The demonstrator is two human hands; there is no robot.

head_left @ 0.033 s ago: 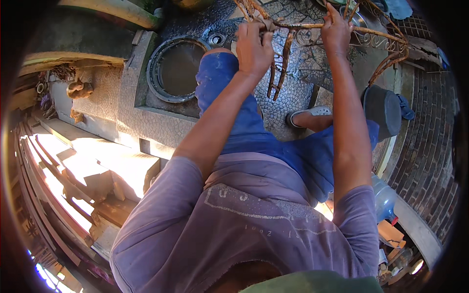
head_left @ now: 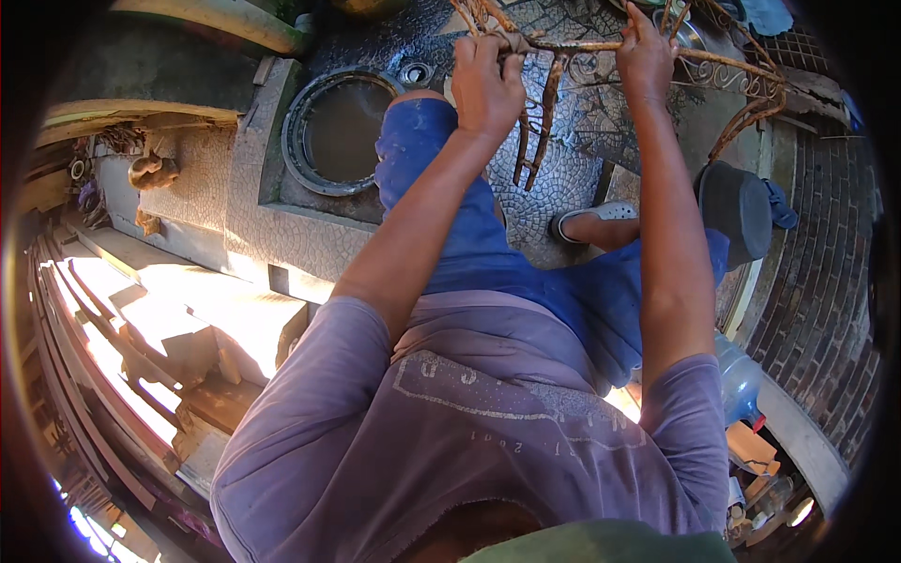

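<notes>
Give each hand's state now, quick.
Left hand: closed, apparently on a brown rag against the rusty scrollwork metal frame.
Right hand: closed on that frame.

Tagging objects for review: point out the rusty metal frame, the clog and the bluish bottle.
Rusty metal frame [head_left: 582,46], head view: long bar.
Clog [head_left: 615,213], head view: perforated upper.
Bluish bottle [head_left: 737,375], head view: body.

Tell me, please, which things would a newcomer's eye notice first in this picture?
At the top, a rusty metal frame with scrollwork comes first, held between the left hand's fingers and the right hand's fingers. Next is the round basin of murky liquid, at upper left beside the blue-trousered knee. At lower right, a transparent blue bottle with a red cap stands out.
</notes>
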